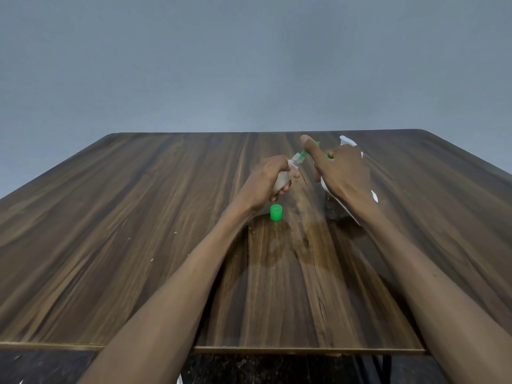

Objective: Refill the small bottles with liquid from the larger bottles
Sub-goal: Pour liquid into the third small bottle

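My left hand grips a small clear bottle with whitish liquid in its lower part; it is tilted, its open neck pointing up and to the right. My right hand holds a larger white bottle, mostly hidden behind the hand, tipped toward the left. Its green nozzle touches the mouth of the small bottle. A green cap stands on the wooden table just below my left hand.
A wet patch darkens the table in front of the cap, between my forearms. The table's near edge runs under my arms. A grey wall stands behind the far edge.
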